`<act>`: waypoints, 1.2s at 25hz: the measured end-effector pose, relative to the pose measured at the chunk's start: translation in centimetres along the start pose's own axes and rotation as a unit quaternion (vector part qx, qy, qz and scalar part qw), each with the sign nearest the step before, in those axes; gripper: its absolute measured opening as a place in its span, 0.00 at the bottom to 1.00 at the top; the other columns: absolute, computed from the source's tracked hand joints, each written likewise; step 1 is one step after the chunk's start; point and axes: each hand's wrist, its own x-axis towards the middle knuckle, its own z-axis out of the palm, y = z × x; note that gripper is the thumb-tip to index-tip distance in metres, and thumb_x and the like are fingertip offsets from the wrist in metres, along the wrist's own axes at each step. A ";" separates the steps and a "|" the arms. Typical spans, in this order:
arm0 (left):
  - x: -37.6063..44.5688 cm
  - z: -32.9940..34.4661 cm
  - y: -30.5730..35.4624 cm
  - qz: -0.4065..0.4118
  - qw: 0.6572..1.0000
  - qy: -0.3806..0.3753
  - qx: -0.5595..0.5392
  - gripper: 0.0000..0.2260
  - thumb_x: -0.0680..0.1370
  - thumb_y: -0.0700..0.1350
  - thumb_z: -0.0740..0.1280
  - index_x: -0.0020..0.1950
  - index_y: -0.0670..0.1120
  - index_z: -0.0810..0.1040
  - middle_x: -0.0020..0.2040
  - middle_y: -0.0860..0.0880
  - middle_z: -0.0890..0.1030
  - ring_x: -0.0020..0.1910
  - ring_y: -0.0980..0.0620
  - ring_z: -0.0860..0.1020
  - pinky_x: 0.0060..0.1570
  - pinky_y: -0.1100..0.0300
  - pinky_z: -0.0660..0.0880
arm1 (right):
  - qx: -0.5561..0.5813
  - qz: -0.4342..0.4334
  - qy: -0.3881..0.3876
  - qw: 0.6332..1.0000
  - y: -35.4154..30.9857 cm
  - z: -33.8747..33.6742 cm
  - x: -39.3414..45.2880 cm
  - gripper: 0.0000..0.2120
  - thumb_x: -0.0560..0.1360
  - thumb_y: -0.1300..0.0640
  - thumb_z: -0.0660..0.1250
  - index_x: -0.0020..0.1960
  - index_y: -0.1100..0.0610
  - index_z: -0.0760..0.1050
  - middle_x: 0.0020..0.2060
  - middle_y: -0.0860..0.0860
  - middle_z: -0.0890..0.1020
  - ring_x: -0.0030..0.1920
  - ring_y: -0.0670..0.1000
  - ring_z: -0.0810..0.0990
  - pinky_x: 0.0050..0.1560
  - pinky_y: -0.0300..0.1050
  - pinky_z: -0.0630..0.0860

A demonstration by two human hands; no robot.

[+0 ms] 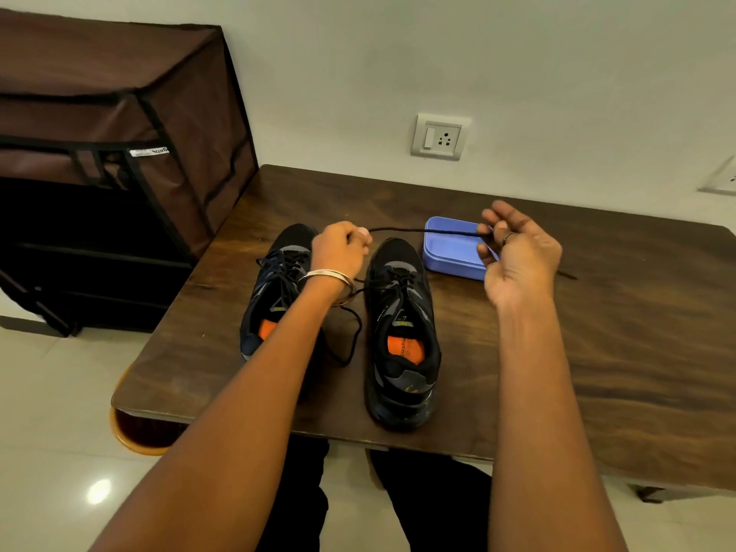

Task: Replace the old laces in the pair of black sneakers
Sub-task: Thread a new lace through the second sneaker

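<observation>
Sneakers: the left sneaker (275,288) and the right sneaker (402,332) sit side by side on the brown table (597,332). Above them, a black lace (422,231) stretches tight. The left hand (338,249) pinches its 9 o'clock end. The right hand (517,249) pinches its 3 o'clock end, over a blue box (450,253).
</observation>
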 end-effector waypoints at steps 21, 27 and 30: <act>-1.2 1.7 2.1 0.210 0.962 -0.166 0.048 0.20 0.76 0.39 0.70 0.67 0.47 0.76 0.52 0.51 0.83 0.54 0.58 0.79 0.59 0.72 0.69 | -0.352 -0.084 -0.153 0.920 2.2 1.6 -0.7 0.04 0.79 0.69 0.64 0.51 0.63 0.76 0.42 0.63 0.84 0.36 0.58 0.86 0.43 0.51 0.84; -1.2 1.1 1.5 0.155 0.974 -0.161 0.038 0.12 0.75 0.37 0.71 0.57 0.46 0.83 0.44 0.51 0.84 0.40 0.61 0.81 0.45 0.74 0.75 | -0.363 -0.135 -0.087 0.918 2.0 1.3 -0.6 0.07 0.73 0.63 0.75 0.36 0.57 0.82 0.28 0.46 0.83 0.25 0.44 0.78 0.32 0.42 0.81; -1.5 0.9 1.8 0.154 0.969 -0.192 -0.010 0.18 0.73 0.39 0.73 0.63 0.48 0.80 0.51 0.52 0.83 0.51 0.58 0.81 0.54 0.69 0.76 | -0.391 -0.131 -0.112 0.904 2.4 1.7 -0.7 0.08 0.73 0.56 0.75 0.40 0.60 0.85 0.33 0.53 0.84 0.31 0.46 0.75 0.36 0.46 0.76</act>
